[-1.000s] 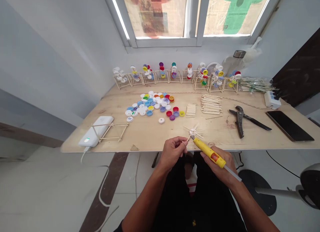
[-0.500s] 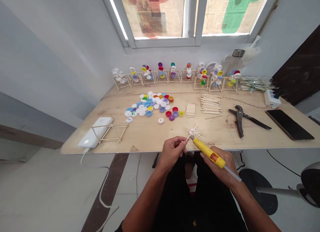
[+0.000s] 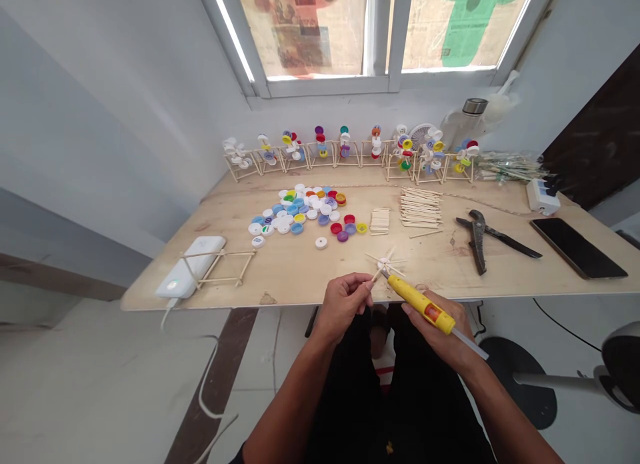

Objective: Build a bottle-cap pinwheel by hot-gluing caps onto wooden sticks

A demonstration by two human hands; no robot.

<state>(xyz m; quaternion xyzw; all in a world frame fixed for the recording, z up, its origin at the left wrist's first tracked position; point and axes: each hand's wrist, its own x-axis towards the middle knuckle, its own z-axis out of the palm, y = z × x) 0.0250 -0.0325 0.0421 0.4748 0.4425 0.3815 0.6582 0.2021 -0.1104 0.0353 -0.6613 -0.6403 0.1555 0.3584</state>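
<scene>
Left hand [image 3: 347, 301] pinches a thin stick [image 3: 376, 276] between thumb and fingertips, while the right hand [image 3: 445, 327] is closed around a yellow glue gun [image 3: 420, 303]. A clear glue stick [image 3: 470, 344] juts from the gun's rear, and something orange shows in its side window. Both hands meet at the near edge of a wooden table [image 3: 300, 277]. Along its far side runs a row of stick frames [image 3: 323, 165], bearing coloured bottle caps. Behind them at the far right stands a clear bottle [image 3: 463, 125] with a metal lid; whether it holds anything I cannot tell. Beside the row, a clear plastic bag [image 3: 510, 165] contains many thin sticks. To the right lie a black phone [image 3: 579, 248] and a dark cutting tool [image 3: 477, 241]; at the near left a white power bank [image 3: 193, 267] sits with a bare stick frame [image 3: 225, 279] overlapping it. Left of centre, loose caps [image 3: 300, 211] are heaped, some with their hollow side up. Right of them are a small pile of short sticks [image 3: 380, 221] and a larger pile of longer sticks [image 3: 421, 209]. At the gun's nozzle, a white cap [image 3: 383, 264] lies on the table with sticks radiating from it.
</scene>
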